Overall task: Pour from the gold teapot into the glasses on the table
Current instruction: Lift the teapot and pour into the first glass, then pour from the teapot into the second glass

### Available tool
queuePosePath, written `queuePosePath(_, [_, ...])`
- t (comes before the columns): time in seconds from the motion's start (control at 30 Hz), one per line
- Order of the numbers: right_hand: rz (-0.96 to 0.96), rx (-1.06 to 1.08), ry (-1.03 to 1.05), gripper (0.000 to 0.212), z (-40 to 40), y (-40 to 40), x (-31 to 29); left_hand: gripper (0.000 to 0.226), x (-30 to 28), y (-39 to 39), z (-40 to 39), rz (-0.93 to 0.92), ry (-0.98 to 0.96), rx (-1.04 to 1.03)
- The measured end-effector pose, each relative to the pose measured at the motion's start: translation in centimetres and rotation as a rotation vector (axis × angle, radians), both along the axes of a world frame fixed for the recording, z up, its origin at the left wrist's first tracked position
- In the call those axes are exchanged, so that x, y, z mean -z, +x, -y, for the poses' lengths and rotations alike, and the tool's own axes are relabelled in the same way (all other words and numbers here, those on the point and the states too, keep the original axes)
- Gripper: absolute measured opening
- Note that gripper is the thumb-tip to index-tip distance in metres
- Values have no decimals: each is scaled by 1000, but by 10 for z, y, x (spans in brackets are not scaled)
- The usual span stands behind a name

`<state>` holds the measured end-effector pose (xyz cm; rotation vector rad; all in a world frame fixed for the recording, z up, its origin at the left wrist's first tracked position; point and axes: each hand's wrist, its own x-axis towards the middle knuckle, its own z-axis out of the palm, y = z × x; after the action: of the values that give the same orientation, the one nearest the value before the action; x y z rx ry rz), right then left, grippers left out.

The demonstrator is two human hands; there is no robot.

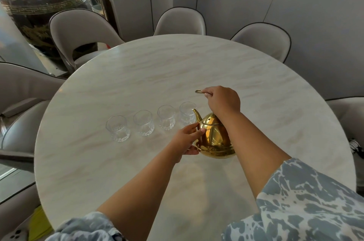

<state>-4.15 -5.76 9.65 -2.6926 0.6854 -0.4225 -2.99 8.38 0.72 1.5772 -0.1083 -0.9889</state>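
Observation:
The gold teapot stands on a gold saucer on the round marble table. Its spout points left, towards the nearest glass. My right hand is above the pot, closed around its thin gold handle. My left hand rests against the pot's left side and the saucer's rim. Several clear glasses stand in a row to the left of the pot: the nearest glass, then one, another and the far-left glass. All look empty.
Grey upholstered chairs ring the table. A large dark glass jar stands behind at the far left. A phone and something yellow lie low at the left, off the table.

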Motion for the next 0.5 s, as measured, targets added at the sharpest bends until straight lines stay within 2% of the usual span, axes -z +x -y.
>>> queuePosePath(0.23, [138,33,32,29,-3,-19,19,63,8,1,-5,30,-8,-9])
queuePosePath(0.5, [191,8,12,29,-16,-26,22,52,9,0,-22,64,-47,-62])
